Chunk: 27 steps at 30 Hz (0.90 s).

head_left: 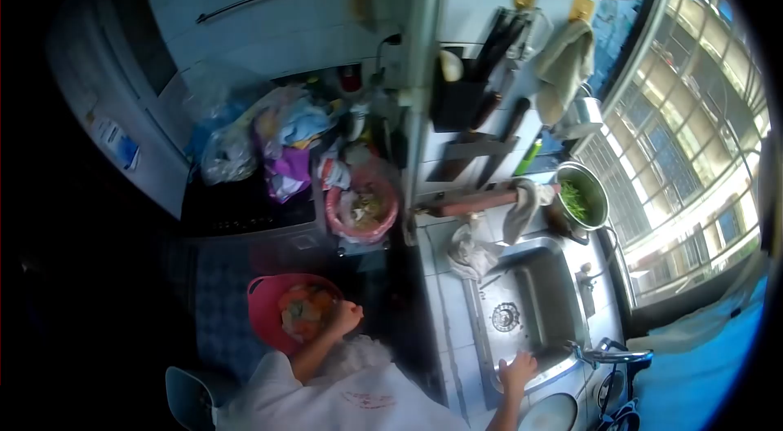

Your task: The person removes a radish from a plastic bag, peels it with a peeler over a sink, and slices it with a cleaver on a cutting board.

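While the left hand [347, 317] sits by the red basin [263, 313], curled, grip undeterminable, right hand [519, 367] at sink [538, 292], fingers parted.

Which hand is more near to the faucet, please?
The right hand: it is at the sink's edge, just left of the faucet. The left hand is much farther left, by the red basin.

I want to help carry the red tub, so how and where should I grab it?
Try the tub by its loop, coming from the left, away from the left hand. The loop sticks out from the tub's round edge, so fingers should hook it easily.
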Available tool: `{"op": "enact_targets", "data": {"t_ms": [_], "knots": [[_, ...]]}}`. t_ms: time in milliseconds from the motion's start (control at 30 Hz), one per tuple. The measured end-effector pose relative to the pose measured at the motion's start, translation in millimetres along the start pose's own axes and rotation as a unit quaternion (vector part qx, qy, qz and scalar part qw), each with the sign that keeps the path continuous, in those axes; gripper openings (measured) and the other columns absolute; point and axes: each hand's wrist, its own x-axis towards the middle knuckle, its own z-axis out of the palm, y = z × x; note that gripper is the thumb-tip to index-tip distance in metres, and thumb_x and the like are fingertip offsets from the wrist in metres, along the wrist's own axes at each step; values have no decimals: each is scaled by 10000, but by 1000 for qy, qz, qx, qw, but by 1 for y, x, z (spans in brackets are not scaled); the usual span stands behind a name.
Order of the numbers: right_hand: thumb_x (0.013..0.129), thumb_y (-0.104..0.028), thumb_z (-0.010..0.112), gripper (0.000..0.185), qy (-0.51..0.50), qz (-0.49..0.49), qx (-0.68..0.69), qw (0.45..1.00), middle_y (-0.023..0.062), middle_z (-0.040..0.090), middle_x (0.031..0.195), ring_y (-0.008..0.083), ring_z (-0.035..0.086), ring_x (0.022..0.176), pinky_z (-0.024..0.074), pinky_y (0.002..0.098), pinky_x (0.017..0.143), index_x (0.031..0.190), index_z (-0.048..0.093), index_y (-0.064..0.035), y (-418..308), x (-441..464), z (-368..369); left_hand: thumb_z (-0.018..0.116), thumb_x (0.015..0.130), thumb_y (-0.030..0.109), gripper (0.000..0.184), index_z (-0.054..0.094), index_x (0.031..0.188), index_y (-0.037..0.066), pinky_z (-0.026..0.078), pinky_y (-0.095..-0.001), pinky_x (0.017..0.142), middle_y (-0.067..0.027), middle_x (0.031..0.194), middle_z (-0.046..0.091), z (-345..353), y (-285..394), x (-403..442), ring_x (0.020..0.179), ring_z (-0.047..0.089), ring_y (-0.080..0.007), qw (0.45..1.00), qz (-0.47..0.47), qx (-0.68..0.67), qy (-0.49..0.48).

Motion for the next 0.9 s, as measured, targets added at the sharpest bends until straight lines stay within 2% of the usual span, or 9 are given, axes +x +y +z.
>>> {"op": "enact_targets", "data": {"t_ms": [67, 167, 300, 433, 500, 633, 700, 767, 900], "knots": [[697, -315, 711, 541, 48, 2, -5, 999, 119, 508, 1249, 352, 375, 1230, 234, 647, 991, 1164, 558, -89, 11, 14, -10, 623, 784, 291, 201, 708, 841, 118, 502, -376, 750, -121, 742, 674, 15, -1, -11, 725, 660, -289, 997, -13, 24, 71], [700, -304, 703, 504, 77, 13, -14, 997, 118, 525, 1218, 346, 397, 1210, 236, 649, 984, 1136, 572, -90, -53, -46, -10, 608, 785, 288, 189, 702, 823, 129, 507, -391, 731, -116, 770, 675, -23, -30, -23, 754, 654, -300, 999, 17, -42, 13], [698, -294, 703, 459, 105, -16, 12, 994, 114, 571, 1124, 324, 465, 1112, 327, 568, 906, 1088, 588, -82, -109, -92, 3, 595, 798, 283, 209, 667, 823, 88, 492, -428, 775, -145, 848, 671, -70, -28, -25, 841, 637, -320, 980, 165, 88, -63], [678, -227, 731, 456, 217, -104, 3, 971, 181, 541, 1127, 368, 471, 1087, 370, 502, 871, 1078, 583, -66, -152, -143, 32, 588, 793, 269, 214, 658, 801, 67, 446, -495, 782, -135, 834, 655, -107, -63, -21, 881, 588, -340, 967, 231, 96, -53], [709, -267, 723, 485, 139, -47, 4, 989, 171, 518, 1193, 365, 445, 1149, 339, 546, 916, 1134, 560, -102, -181, -180, 33, 576, 803, 266, 213, 652, 780, 68, 446, -496, 756, -133, 808, 647, -106, -113, -10, 840, 595, -342, 958, 251, 139, 0], [738, -318, 699, 474, 73, 17, -17, 997, 148, 511, 1211, 349, 392, 1220, 285, 610, 954, 1147, 559, -122, -201, -238, 44, 576, 787, 249, 203, 650, 831, 65, 451, -491, 740, -147, 819, 649, -161, -199, -6, 804, 611, -334, 969, 209, 121, 48], [746, -335, 691, 473, 51, 48, -27, 997, 138, 510, 1217, 345, 376, 1239, 270, 625, 962, 1150, 559, -127, -198, -262, 48, 574, 778, 256, 212, 650, 870, 80, 456, -490, 743, -156, 843, 650, -174, -257, -7, 838, 614, -329, 989, 85, 122, 12], [755, -355, 677, 469, 11, 105, -35, 994, 111, 513, 1221, 337, 365, 1249, 257, 633, 969, 1152, 559, -135, -192, -283, 52, 550, 784, 269, 228, 651, 888, 92, 458, -496, 749, -162, 871, 653, -227, -256, -39, 857, 615, -343, 987, 21, 158, 10], [783, -368, 655, 366, 77, 137, -20, 987, 73, 606, 1084, 295, 502, 1104, 364, 555, 902, 1073, 605, -151, -168, -327, 70, 549, 771, 222, 223, 649, 908, 77, 468, -469, 772, -163, 884, 654, -243, -341, -65, 895, 614, -340, 970, -53, 212, 103]]}}
